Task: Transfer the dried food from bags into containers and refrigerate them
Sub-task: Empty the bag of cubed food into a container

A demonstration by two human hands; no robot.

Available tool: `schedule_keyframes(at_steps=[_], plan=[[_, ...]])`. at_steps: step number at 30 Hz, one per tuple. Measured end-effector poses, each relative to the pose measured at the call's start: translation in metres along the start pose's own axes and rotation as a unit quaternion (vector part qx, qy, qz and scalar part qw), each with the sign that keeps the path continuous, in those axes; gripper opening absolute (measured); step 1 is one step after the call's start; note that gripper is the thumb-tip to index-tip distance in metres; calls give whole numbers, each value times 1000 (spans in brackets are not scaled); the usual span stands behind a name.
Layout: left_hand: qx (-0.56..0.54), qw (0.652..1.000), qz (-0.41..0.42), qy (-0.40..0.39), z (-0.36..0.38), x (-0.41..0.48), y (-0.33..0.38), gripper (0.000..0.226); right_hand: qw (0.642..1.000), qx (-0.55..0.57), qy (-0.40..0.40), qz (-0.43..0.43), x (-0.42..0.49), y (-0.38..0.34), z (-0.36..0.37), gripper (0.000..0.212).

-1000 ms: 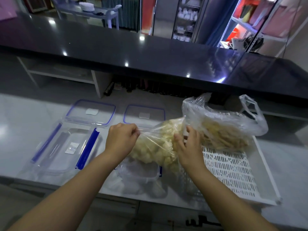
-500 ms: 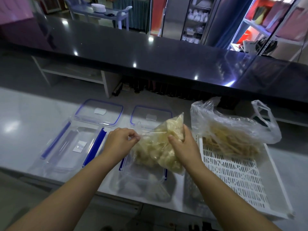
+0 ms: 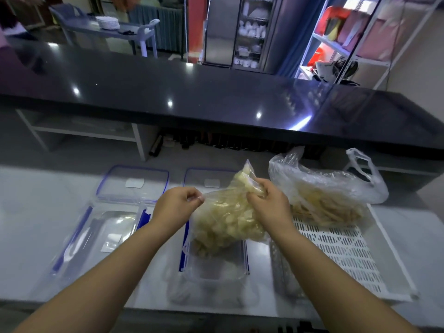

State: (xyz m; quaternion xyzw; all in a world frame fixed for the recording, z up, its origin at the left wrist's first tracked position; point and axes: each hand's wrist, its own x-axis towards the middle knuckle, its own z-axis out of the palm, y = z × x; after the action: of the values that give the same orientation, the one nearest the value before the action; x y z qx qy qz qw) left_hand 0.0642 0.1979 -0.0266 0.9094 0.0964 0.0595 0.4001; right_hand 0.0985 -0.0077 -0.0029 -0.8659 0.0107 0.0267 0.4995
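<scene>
I hold a clear bag of pale dried food over an open clear container with blue clips at the counter's front middle. My left hand pinches the bag's left edge. My right hand grips its upper right corner. The bag's lower end hangs into the container. A second, larger bag of yellowish dried sticks lies in the white slotted tray on the right.
Another open container stands at the left. Two blue-rimmed lids lie behind the containers. A black raised counter runs across the back, with shelving beneath it and racks beyond.
The bag has come off the tray side and moved left over the middle container, tipping so its lower end drops in. My right hand rose to the bag's top corner.
</scene>
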Motion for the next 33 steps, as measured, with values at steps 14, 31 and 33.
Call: schedule_keyframes(at_steps=[14,31,33], plan=[[18,992,33,-124,-14,9,-5,21,999,-5,52,1,-16,-8,1,14],[34,976,70,-202,-10,-19,-9,10,997,-59,30,28,-37,-22,0,13],[31,978,80,-189,-13,-16,-6,9,997,-70,25,18,-33,-27,2,16]])
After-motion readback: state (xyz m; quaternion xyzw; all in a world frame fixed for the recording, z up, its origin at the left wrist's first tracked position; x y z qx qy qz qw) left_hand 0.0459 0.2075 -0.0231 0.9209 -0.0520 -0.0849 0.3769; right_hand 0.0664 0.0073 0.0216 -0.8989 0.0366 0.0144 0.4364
